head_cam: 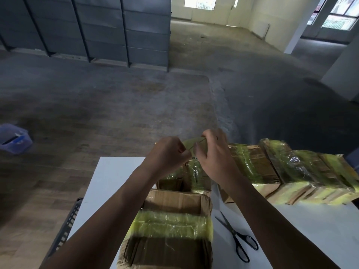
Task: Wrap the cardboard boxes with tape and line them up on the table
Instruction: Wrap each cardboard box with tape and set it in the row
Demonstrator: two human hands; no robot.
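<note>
My right hand [212,158] grips a yellow-green tape roll [191,145] held above the far end of the white table [112,175]. My left hand [167,155] pinches the tape's loose end right beside the roll. Below the hands stands a cardboard box [194,177] with yellowish tape on it, partly hidden by them. Nearer to me lies another cardboard box [171,226] with a band of tape across its middle. A row of taped boxes [287,169] stretches along the table to the right.
Black scissors [236,236] lie on the table right of the near box. A dark perforated crate edge [66,228] sits at the table's left side. A blue bin [14,140] stands on the floor far left. Grey shelving lines the back wall.
</note>
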